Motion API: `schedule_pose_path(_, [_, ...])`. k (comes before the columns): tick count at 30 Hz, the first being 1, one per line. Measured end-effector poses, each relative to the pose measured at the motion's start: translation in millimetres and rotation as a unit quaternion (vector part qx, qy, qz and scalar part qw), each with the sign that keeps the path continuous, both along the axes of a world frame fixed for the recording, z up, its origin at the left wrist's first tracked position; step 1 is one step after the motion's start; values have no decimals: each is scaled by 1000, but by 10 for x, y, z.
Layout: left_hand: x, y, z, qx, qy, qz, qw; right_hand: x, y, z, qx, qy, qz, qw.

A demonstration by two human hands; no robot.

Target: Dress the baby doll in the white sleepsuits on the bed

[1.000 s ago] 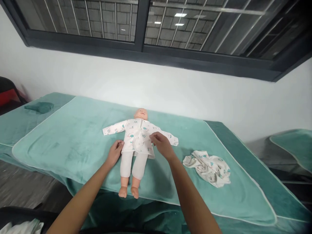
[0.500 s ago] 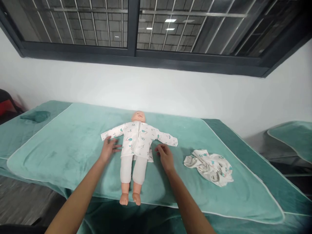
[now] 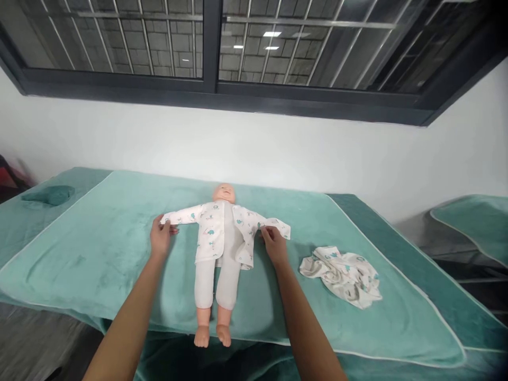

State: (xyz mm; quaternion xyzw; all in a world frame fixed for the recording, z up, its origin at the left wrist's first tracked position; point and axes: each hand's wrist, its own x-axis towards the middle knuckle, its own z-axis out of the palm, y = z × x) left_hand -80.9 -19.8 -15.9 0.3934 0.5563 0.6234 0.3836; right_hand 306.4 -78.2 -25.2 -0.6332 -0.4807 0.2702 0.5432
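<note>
A baby doll [image 3: 219, 264] lies on its back on a teal towel [image 3: 99, 248], head toward the wall. It wears a white printed jacket [image 3: 209, 230], now open down the front, with both sleeves spread sideways. My left hand [image 3: 160, 238] pinches the cuff of the left-side sleeve. My right hand [image 3: 273, 242] grips the other sleeve near its end. The doll's legs are in plain white leggings and its feet are bare.
A crumpled printed garment [image 3: 341, 274] lies on the towel to the right of the doll. A dark green cloth [image 3: 47, 194] sits at the far left. The white wall and a dark window frame run behind the table; another teal-covered surface [image 3: 472, 227] stands at right.
Both hands moved outward from the doll's waist to the sleeve ends and closed on them. The jacket front has come open.
</note>
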Motion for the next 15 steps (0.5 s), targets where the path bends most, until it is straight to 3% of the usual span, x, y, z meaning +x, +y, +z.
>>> schedule_pose_path(4, [21,-66,0,9,108,-33,994,-158,-186,64,18,-8,105,994])
schedule_pose_path(7, [39,-90,25,-2,216,-57,975,-333,-283,154,23,-37,138,989])
schedule_pose_path(11, [45,-101,44,-16,259,-60,964,-599,-233,427,3,-182,112,977])
schedule_pose_path(15, [29,-96,41,-14,267,-56,962,-835,-3,788,-40,-323,67,943])
